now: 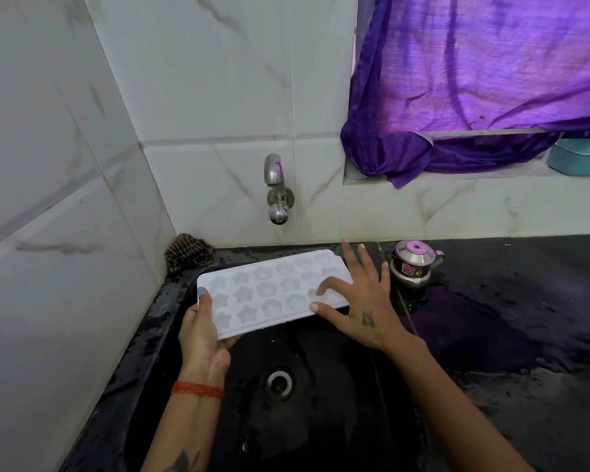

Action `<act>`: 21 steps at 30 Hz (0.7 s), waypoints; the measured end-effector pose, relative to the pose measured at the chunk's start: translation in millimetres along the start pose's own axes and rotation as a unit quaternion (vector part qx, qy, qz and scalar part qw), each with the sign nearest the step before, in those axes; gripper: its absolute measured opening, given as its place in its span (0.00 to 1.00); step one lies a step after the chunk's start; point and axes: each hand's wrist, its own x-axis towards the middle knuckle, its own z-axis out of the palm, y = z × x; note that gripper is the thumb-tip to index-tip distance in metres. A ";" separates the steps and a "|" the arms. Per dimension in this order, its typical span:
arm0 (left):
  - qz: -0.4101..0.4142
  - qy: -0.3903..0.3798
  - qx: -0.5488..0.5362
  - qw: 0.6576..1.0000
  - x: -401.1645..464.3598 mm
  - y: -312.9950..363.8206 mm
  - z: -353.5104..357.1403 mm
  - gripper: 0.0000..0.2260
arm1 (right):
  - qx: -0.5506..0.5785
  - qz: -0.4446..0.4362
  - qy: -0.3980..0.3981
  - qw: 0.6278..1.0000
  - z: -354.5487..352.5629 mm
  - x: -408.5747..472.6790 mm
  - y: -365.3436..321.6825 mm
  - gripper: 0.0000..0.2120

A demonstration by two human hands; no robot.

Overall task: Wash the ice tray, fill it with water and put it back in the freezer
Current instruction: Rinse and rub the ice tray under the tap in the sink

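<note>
I am standing over a black sink whose glossy basin is gleaming wet, with a round metal drain sunk in its floor. A red thread band is circling my near left wrist. My left hand is gripping the near left end of the ice tray, thumb curled over the top rim and fingers tucked beneath. The tray is white, smooth plastic, a rounded rectangle with star-shaped and flower-shaped cups, and I am holding it level above the far half of the basin. My right hand is spreading flat, fingers straight and fanned, its fingertips resting on the tray's right end and grasping nothing.

To the right, the black stone counter is lying wet and patchy. A small shiny steel kettle with a domed lid and a pink knob is sitting on it, just beside my right hand. In the far left corner a crumpled checked cloth is lying on the sink's edge.

Farther off, a curved chrome tap is jutting from the white marble-veined wall tiles, directly beyond the tray. On the far right, a purple, sheer curtain is draping in folds over a ledge, where a teal plastic tub is sitting.
</note>
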 end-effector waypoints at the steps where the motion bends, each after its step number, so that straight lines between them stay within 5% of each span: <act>1: 0.001 -0.001 -0.001 1.000 -0.4 0.1 0.1 0.11 | -0.020 -0.008 -0.013 1.000 0.7 0.2 -1.4 0.28; 13: 0.004 0.001 0.003 1.000 -0.8 -2.4 -1.2 0.11 | -0.032 -0.002 -0.084 0.996 -3.4 0.0 -6.9 0.32; 21: 0.003 -0.004 0.008 1.000 0.8 -2.1 -1.8 0.12 | -0.155 -0.069 0.050 0.984 7.0 -1.4 1.5 0.21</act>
